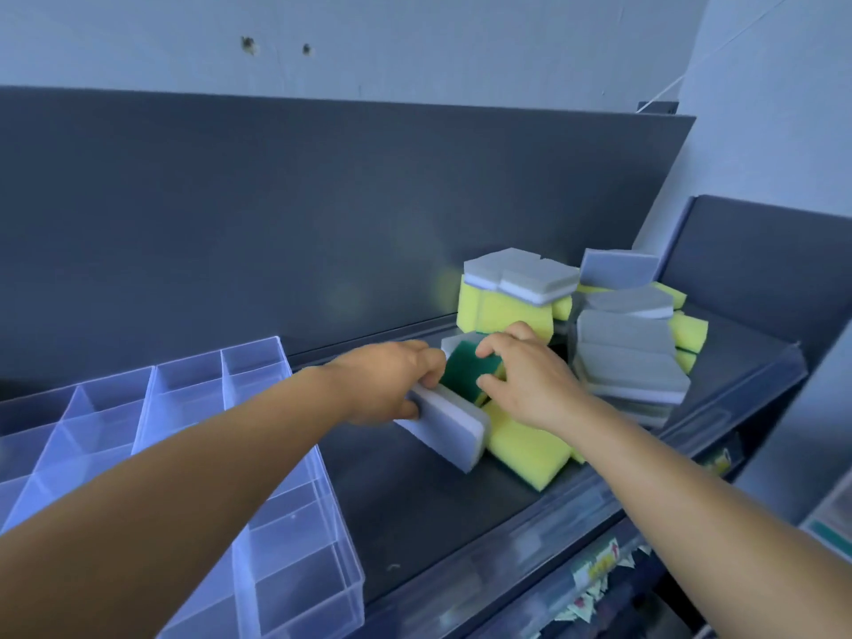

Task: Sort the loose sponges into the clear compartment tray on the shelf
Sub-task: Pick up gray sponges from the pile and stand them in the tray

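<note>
The left hand (392, 385) has its grip curled round a grey-white sponge (449, 424) at the pile's (613, 343) nine o'clock edge. The right hand (530, 385) pinches a green-topped sponge (465, 366) (fingertips partly hidden). The clear compartment tray (193, 408) lies on the shelf (415, 509) at the hands' eight o'clock, cut off by the frame.

A grey-and-white sponge (449, 424) is gripped by the left hand (387, 385). A dark green sponge face (465, 366) is seen between the two hands, under the fingertips of the right hand (530, 385). Plain yellow sponges (525, 447) are seen just below the right hand. Beyond it, yellow sponges topped with grey and a thin white band (516, 288) are stacked, and grey ones (627, 357) are piled to its right. A clear, colourless compartment tray (286, 454) is seen to the left of the left hand, on a dark grey shelf (415, 509).
</note>
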`<act>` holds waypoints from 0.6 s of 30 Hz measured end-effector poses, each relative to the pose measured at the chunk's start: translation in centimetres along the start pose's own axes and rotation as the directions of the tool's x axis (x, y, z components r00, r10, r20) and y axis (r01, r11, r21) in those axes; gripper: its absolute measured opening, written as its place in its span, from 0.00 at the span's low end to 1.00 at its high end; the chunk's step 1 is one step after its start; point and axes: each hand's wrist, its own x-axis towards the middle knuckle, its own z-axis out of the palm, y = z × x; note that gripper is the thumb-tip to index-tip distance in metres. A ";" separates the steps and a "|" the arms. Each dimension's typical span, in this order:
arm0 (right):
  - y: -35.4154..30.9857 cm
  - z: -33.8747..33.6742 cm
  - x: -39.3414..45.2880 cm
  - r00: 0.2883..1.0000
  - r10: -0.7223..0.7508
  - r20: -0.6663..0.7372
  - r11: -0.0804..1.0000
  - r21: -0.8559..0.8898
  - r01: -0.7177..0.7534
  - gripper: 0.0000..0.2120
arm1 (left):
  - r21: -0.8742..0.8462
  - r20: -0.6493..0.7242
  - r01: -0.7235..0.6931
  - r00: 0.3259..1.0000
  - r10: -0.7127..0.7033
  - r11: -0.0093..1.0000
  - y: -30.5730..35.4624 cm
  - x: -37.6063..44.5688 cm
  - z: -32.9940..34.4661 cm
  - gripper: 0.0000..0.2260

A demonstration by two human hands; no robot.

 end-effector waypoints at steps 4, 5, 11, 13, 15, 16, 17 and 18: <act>0.4 -0.8 0.6 0.979 0.045 -0.200 0.998 0.045 -0.037 0.15 | 0.000 -0.004 -0.004 1.000 0.004 1.000 -0.7 -0.5 -0.8 0.19; 0.7 -1.1 0.9 0.969 0.062 -0.240 0.997 0.051 -0.052 0.17 | 0.007 -0.010 -0.010 1.000 0.011 1.000 -0.9 -0.5 -1.2 0.17; 2.7 -3.7 4.1 0.977 0.124 -0.173 0.990 -0.052 -0.134 0.33 | -0.039 -0.130 0.012 0.991 -0.017 0.999 -1.5 0.1 -3.2 0.17; 3.3 -4.4 5.1 0.992 0.107 -0.061 0.985 -0.128 -0.114 0.42 | -0.057 -0.172 0.012 0.985 -0.022 0.998 -1.5 0.4 -3.3 0.17; 3.8 -5.0 6.0 0.998 0.056 0.005 0.971 -0.231 -0.053 0.45 | -0.095 -0.184 0.024 0.982 -0.042 0.995 -1.7 0.7 -3.2 0.21; 4.0 -5.2 6.5 0.999 0.030 0.020 0.960 -0.280 -0.023 0.46 | -0.115 -0.172 0.039 0.983 -0.059 0.993 -1.7 0.8 -3.1 0.23; 4.2 -5.3 7.0 1.000 0.003 0.031 0.943 -0.332 0.008 0.45 | -0.139 -0.157 0.061 0.984 -0.083 0.988 -1.7 0.8 -3.1 0.25; 4.3 -5.4 7.4 0.999 -0.023 0.048 0.922 -0.385 0.040 0.44 | -0.169 -0.148 0.084 0.983 -0.109 0.982 -1.7 0.8 -3.1 0.25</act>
